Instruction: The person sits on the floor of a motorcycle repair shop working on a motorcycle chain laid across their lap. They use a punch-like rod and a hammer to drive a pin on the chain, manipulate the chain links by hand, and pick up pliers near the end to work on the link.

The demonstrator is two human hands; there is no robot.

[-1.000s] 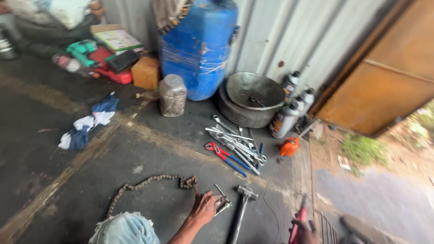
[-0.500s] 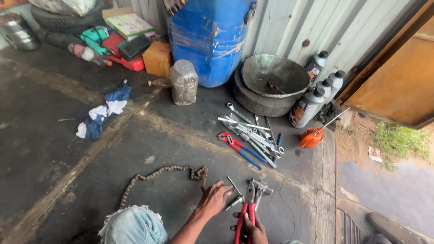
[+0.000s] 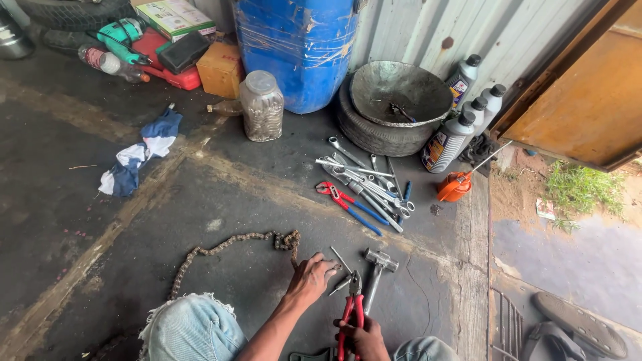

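Two hands work at small metal parts on the dark concrete floor.
The right hand has its fingers closed around red-handled pliers, near the floor's front edge; the left hand rests with fingers loosely curled, touching a small metal pin, beside a rusty chain and steel hammer.

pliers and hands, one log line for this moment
right hand: grips red pliers | left hand: on floor by small metal part | chain: left of it | hammer: right of pliers
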